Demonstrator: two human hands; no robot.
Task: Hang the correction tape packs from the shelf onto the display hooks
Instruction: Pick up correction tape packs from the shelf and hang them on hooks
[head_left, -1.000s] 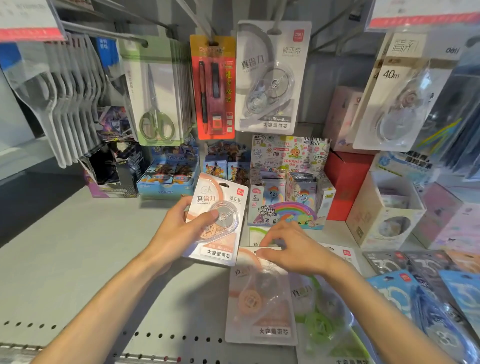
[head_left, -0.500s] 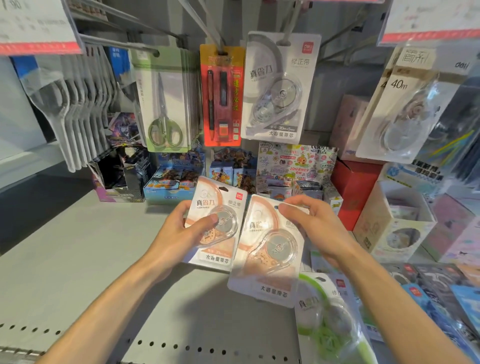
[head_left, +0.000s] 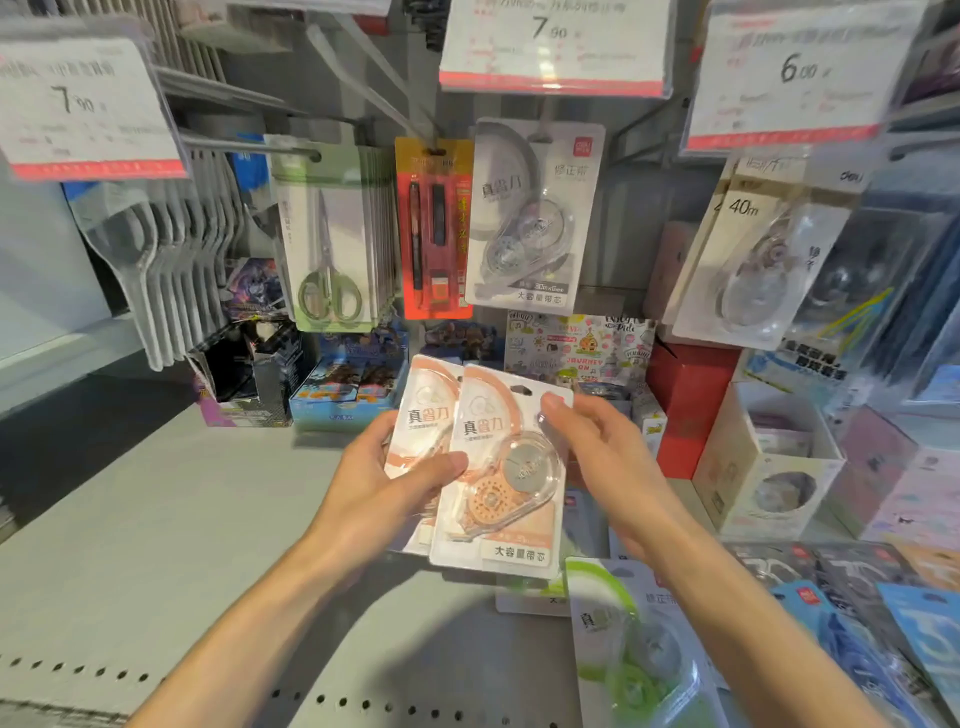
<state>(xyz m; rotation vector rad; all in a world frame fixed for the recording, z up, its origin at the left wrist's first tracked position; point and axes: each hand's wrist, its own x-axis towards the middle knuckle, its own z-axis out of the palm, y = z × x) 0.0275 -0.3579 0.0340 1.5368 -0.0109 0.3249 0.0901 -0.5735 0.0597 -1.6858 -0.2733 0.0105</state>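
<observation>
— What are your hands holding?

— My left hand (head_left: 382, 480) has two orange correction tape packs fanned together: the front pack (head_left: 501, 470) overlaps the back pack (head_left: 423, 426), and my thumb lies across both. That grip is closed on them. My right hand (head_left: 597, 457) pinches the front pack's upper right corner, just beside its hang hole.

— How do the packs look?

— White card with an orange arc, dark characters, and a clear blister over an orange toothed wheel and a grey reel. A label strip runs along the bottom edge.

— And round your grip?

— Straight above it a grey correction tape pack (head_left: 535, 218) hangs on a display hook (head_left: 543, 124). Below my right wrist a green pack (head_left: 631, 654) lies flat on the shelf (head_left: 156, 545), with blue packs (head_left: 883, 639) just beside it, further right. Up and left of my left grip hang scissors packs (head_left: 330, 239).
</observation>
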